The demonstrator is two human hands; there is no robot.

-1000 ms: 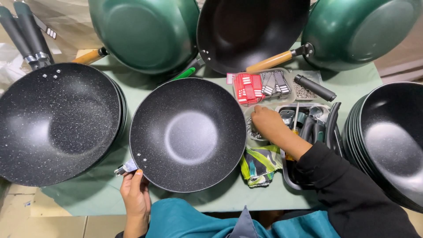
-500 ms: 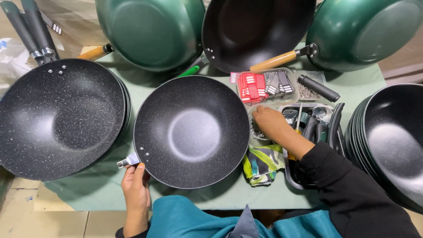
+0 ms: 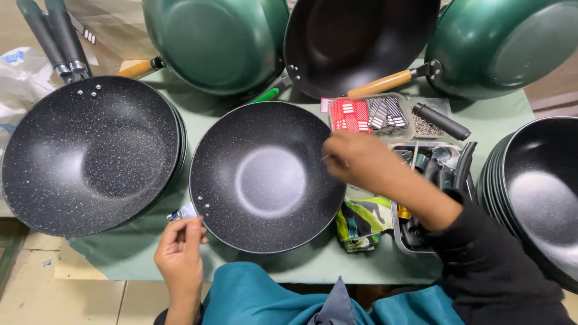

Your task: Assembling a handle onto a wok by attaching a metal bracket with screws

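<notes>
The speckled pan (image 3: pixel 268 176) sits flat on the green-covered desk (image 3: pixel 301 265), close to its near edge, right in front of the person. Its bare handle bracket (image 3: pixel 182 212) juts over that edge toward the left hand (image 3: pixel 179 256), whose fingertips pinch the bracket shut. That looks like a steadying hold, since the pan has no handle yet. The right hand (image 3: pixel 356 160) hovers over the pan's right rim with fingers drawn together on something small; what it is I cannot tell.

A metal tray (image 3: pixel 430 180) of black handles and small fittings lies just right of the pan, within easy reach, with red and grey packets (image 3: pixel 366 114) behind it and a striped cloth (image 3: pixel 360 221) at its near side.

Room is tight. A stack of finished pans (image 3: pixel 90 153) nearly touches the pan on the left, and another stack of bare pans (image 3: pixel 536 192) crowds the right end of the desk. Green woks (image 3: pixel 217 42) and a dark one (image 3: pixel 355 42) lean along the far edge. The only free strip runs along the near edge.
</notes>
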